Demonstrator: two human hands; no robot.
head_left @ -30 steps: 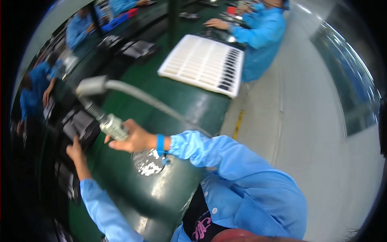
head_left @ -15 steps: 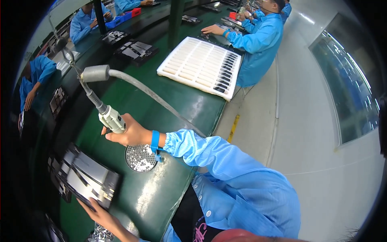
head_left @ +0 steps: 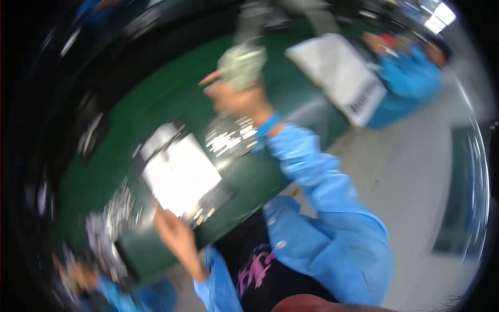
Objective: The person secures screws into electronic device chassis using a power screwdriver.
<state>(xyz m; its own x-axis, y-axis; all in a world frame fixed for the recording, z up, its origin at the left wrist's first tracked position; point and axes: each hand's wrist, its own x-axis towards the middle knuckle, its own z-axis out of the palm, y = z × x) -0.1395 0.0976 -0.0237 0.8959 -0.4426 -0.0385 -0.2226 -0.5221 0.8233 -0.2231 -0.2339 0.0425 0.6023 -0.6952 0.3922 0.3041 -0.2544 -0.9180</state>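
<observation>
The whole picture is smeared by motion. My right hand (head_left: 241, 100) is closed round a pale electric screwdriver (head_left: 242, 65), whose cable end runs up toward the top. Just below that hand sits a round dish (head_left: 230, 136) of small bright pieces, streaked by the blur. My left hand (head_left: 175, 236) grips the near edge of a flat electronic device (head_left: 182, 174). It has a bright silver-white face, a dark strip across its far end and dark parts at its near end. Whether the device rests on the green table (head_left: 260, 171) or is slightly raised, I cannot tell.
A white slotted tray (head_left: 340, 70) with dark pieces along one side lies at the far right, beside a blue-sleeved co-worker (head_left: 408, 86). Metal parts (head_left: 119, 210) are heaped at the left. Another person's hand (head_left: 86, 275) shows at lower left. Dark devices (head_left: 91, 130) line the far left.
My view has swung, shifting the scene rightward in the picture. The device has turned to show its face more fully and appears closer to the dish. Both hands keep hold of their things.
</observation>
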